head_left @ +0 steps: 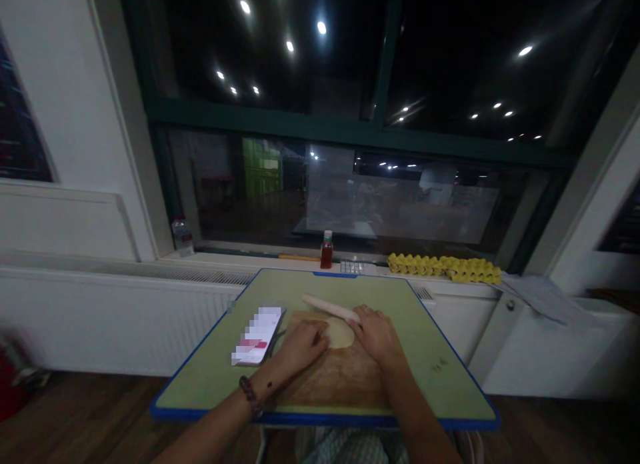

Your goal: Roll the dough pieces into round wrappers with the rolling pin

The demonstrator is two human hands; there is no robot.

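A flat, pale round of dough [341, 336] lies on a brown wooden board [337, 379]. My left hand [304, 344] is closed with bent fingers at the dough's left edge, pinching it. My right hand [375, 329] is wrapped round the right end of a light wooden rolling pin [325, 306]. The pin slants along the far side of the dough, its free end pointing to the far left. My right hand covers its other end.
A phone with a lit screen [260, 334] lies left of the board on the green table [430, 384]. Along the window sill stand a bottle of red liquid [327, 251], a clear bottle [183, 237] and yellow egg trays [445, 268]. A grey cloth [540, 297] lies at the right.
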